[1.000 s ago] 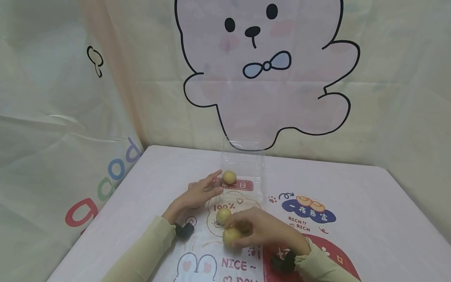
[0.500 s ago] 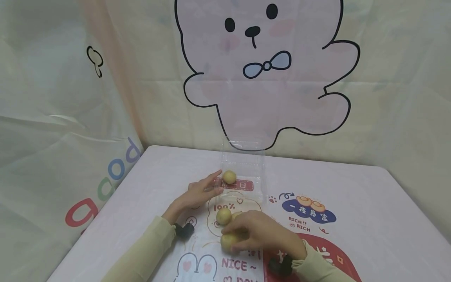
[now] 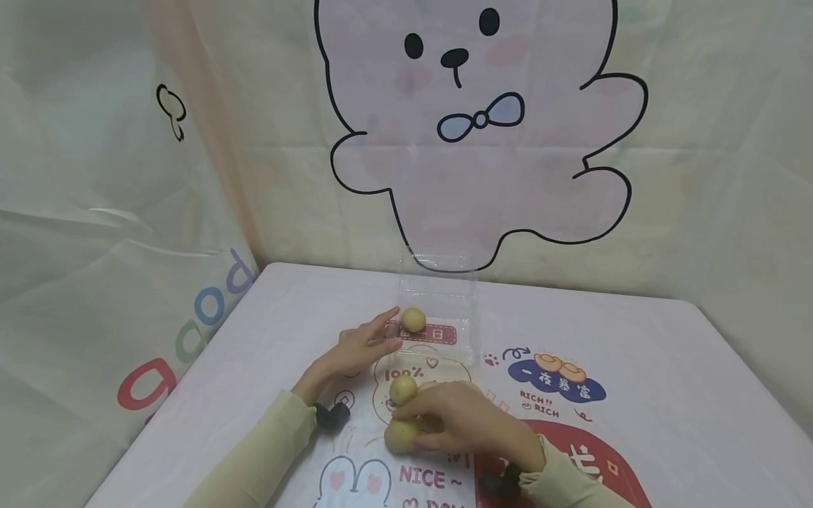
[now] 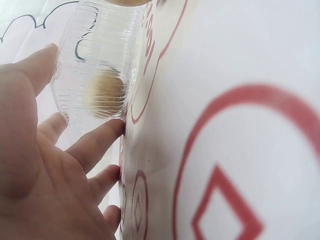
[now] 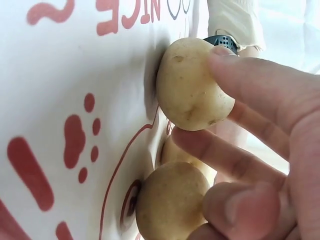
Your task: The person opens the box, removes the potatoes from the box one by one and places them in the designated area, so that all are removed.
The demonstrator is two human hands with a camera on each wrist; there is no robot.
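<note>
My right hand (image 3: 466,420) pinches a round pale-yellow potato (image 3: 400,437) between thumb and fingers, low over the printed tablecloth. In the right wrist view, the held potato (image 5: 192,85) is close to the cloth or on it; I cannot tell which. A second potato (image 3: 403,389) lies just beyond it, and another is partly hidden behind the right hand. Beside a clear plastic box (image 3: 470,342), my left hand (image 3: 362,349) has its fingers extended against the left wall. Inside that box sits one potato (image 3: 413,319), also seen through the plastic (image 4: 75,95) in the left wrist view.
The box's clear lid (image 3: 438,275) stands raised at the back, near the cartoon wall curtain (image 3: 540,183). A white tablecloth (image 3: 610,324) with red and blue prints covers the table. Dark bands (image 3: 333,416) circle both wrists.
My right hand has shifted slightly left and toward me with the pinched potato. The left hand, the box and the potato inside have stayed in place.
</note>
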